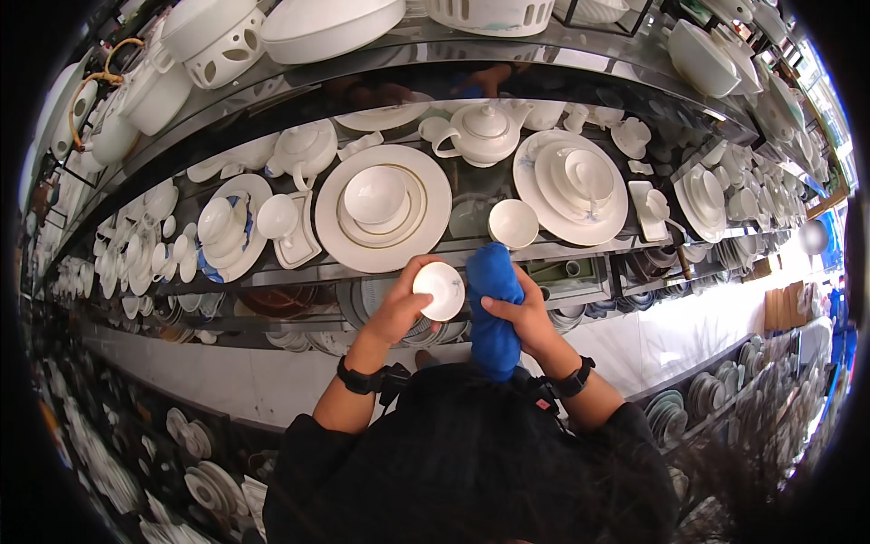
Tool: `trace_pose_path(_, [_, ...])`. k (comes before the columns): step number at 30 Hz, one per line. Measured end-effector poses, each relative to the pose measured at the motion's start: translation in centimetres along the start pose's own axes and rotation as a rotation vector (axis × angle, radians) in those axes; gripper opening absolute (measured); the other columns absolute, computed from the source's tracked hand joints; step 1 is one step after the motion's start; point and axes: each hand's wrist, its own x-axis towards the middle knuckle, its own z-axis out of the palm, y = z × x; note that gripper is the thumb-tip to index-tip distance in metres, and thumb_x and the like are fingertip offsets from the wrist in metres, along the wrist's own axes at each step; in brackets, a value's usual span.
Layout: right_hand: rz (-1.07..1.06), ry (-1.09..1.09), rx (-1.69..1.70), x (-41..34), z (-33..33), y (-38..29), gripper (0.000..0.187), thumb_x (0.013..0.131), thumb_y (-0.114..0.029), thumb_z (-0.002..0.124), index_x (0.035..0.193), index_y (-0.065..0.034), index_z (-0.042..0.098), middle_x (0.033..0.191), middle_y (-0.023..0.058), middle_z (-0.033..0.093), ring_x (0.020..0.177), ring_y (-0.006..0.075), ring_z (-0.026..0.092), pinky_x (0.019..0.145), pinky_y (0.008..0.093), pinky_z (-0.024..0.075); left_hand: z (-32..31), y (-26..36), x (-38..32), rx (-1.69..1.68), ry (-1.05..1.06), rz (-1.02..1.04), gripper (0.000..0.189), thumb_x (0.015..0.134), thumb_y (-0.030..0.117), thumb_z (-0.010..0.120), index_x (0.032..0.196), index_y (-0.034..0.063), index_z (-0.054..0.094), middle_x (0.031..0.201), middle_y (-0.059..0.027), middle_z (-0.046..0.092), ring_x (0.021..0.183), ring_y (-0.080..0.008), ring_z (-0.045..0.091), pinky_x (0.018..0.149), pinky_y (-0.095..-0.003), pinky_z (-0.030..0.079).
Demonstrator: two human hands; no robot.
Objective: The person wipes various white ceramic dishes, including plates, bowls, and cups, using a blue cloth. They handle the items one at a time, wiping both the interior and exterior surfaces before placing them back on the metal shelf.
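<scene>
My left hand [401, 306] holds a small white ceramic bowl [440, 292] by its rim, tilted so that its inside with a faint floral mark faces up. In my right hand [527, 309] is a bunched blue cloth [495, 313], just right of the bowl and apart from it. Beyond the cloth, a white cup [514, 224] stands near the shelf's front edge. A gold-banded plate stack [333, 234] with a white bowl [374, 195] on top lies ahead on the left. Ahead on the right is another plate stack [533, 153] bearing bowls and a spoon.
A white teapot [484, 132] stands farther back on the shelf. An upper shelf [435, 51] with large white casseroles overhangs it. Cups and saucers crowd both sides. Lower shelves hold dishes and a green tray [567, 289]. More plates [216, 486] stand behind me.
</scene>
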Motion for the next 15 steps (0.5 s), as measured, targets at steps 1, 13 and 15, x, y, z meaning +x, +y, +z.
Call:
trace_pose_path(1, [0.092,0.026,0.13,0.0,0.3,-0.5,0.056,0.078,-0.002,0.073,0.129,-0.0018,0.05,0.109,0.0049,0.062,0.095,0.0142,0.059,0.088,0.03,0.0479,0.1,-0.2,0.2,0.251,-0.016,0.092,0.048,0.09,0.01,0.049,0.135,0.0033,0.034,0.115,-0.0159,0.057,0.094,-0.0245,0.062,0.07,-0.0333,0.053])
trace_pose_path(13, [-0.509,-0.093,-0.968,0.4,-0.2,-3.4,0.065,0.065,-0.017,0.084,0.119,-0.0012,0.053,0.112,0.018,0.056,0.096,0.0378,0.059,0.082,0.0408,0.0495,3.2,0.0,0.2,1.129,0.091,0.265,0.025,0.085,-0.008,0.046,0.109,-0.0011,0.042,0.097,-0.0214,0.056,0.088,-0.04,0.058,0.075,-0.0423,0.048])
trace_pose_path(15, [-0.514,-0.049,-0.875,0.7,0.0,-2.5,0.062,0.065,-0.013,0.083,0.119,-0.0002,0.054,0.109,0.0165,0.059,0.095,0.0308,0.061,0.083,0.0367,0.0494,3.4,-0.4,0.6,1.024,0.119,0.394,0.025,0.084,-0.01,0.048,0.107,-0.002,0.042,0.095,-0.0196,0.054,0.084,-0.0329,0.056,0.078,-0.0379,0.047])
